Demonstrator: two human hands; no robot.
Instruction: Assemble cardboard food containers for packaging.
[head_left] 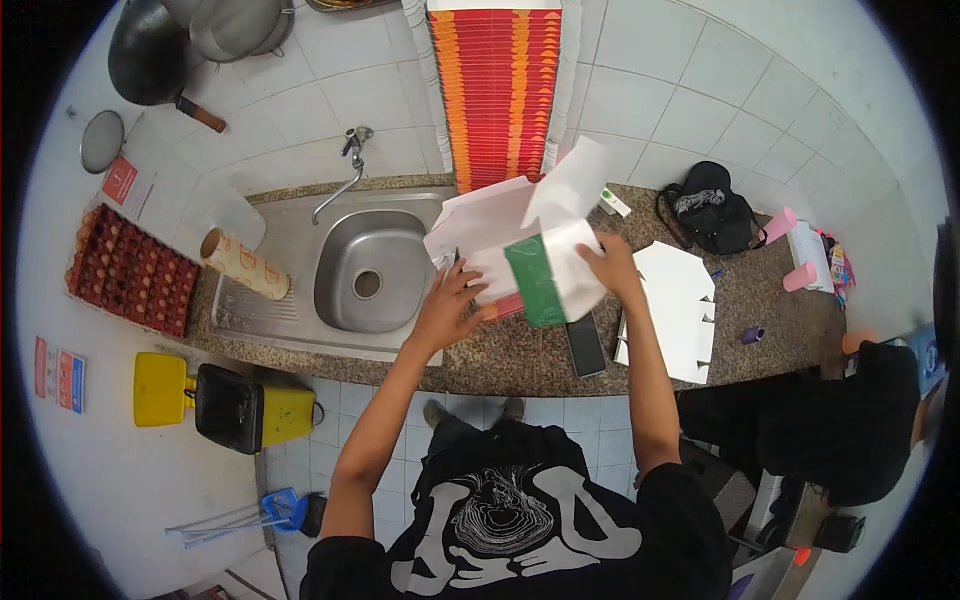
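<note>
A partly folded cardboard box (490, 262) is in front of me, over the counter beside the sink. Its panels are white, with a green printed patch (534, 280) and some red along the lower edge. One white flap (566, 180) stands up at the back. My right hand (608, 266) grips the box's right panel, fingers bent over its edge. At the box's left side, my left hand (452, 305) rests with fingers spread against the cardboard. Just below the box lies a dark phone (586, 346). Flat white box blanks (668, 315) lie under my right forearm.
Left of the box is a steel sink (370, 270) with a tap (350, 170). A red-orange stack of flat boxes (495, 100) leans against the wall. Egg trays (130, 270), a paper roll (245, 264), a black bag (712, 208) and pink cups (800, 277) surround it. Another person (840, 425) is at right.
</note>
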